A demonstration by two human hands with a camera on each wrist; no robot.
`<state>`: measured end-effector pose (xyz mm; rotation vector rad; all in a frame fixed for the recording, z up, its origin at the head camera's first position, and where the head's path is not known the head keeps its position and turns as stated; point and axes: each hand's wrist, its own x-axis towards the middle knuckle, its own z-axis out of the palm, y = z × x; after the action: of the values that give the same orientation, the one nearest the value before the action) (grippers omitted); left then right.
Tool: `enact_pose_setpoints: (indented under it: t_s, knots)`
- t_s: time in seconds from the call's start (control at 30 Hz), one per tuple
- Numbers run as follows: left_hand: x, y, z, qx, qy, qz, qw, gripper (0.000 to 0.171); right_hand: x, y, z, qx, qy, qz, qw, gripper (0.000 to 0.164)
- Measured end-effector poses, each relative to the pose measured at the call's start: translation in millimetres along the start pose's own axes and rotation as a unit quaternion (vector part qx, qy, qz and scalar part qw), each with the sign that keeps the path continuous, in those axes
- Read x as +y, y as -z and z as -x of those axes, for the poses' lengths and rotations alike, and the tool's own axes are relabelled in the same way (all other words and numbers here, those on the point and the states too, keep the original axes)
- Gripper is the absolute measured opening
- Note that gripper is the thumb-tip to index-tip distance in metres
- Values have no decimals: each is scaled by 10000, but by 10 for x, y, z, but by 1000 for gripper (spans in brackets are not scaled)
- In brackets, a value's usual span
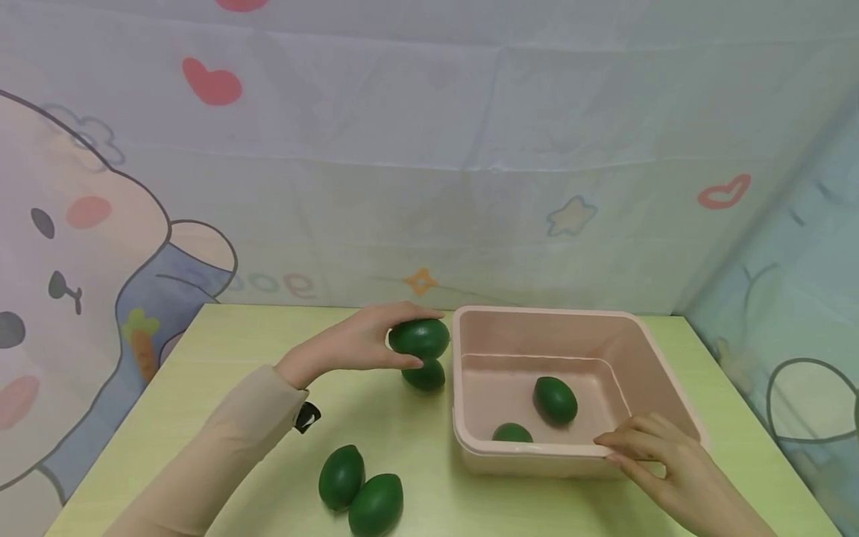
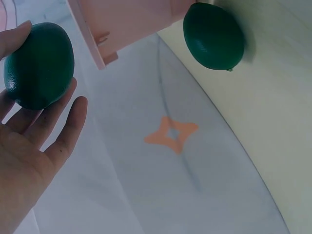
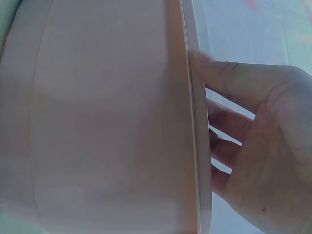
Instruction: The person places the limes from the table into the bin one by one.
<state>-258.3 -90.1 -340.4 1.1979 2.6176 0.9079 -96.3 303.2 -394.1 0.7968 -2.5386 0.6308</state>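
My left hand (image 1: 359,339) holds a smooth dark green lime (image 1: 424,337) between thumb and fingers, just left of the pink plastic bin (image 1: 537,332). In the left wrist view the held lime (image 2: 41,66) shows clear of the tabletop. Another lime (image 1: 426,377) lies on the table below it, beside the bin's left wall. My right hand (image 1: 661,455) grips the bin's front rim near its right corner; in the right wrist view, the thumb lies on the rim and the fingers go behind it. Inside the bin are a lime (image 1: 555,400) and a second lime (image 1: 513,432), partly hidden by the front rim.
Two more limes, a left one (image 1: 341,477) and a right one (image 1: 376,505), lie together on the pale yellow-green table (image 1: 268,418) at front centre. A printed cloth (image 1: 403,149) hangs behind the table's back edge and along the right side.
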Motion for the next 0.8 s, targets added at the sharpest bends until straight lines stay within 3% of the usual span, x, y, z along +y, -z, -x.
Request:
enact_pose_setpoints:
  t_s: [0.33, 0.8]
  knots:
    - [100, 10, -123, -3, -210, -45, 9998, 63, 1, -6, -9, 56, 61, -43, 10000, 48]
    - [220, -7, -296, 130, -829, -263, 9961, 64, -6, -5, -1, 42, 32, -48, 10000, 47]
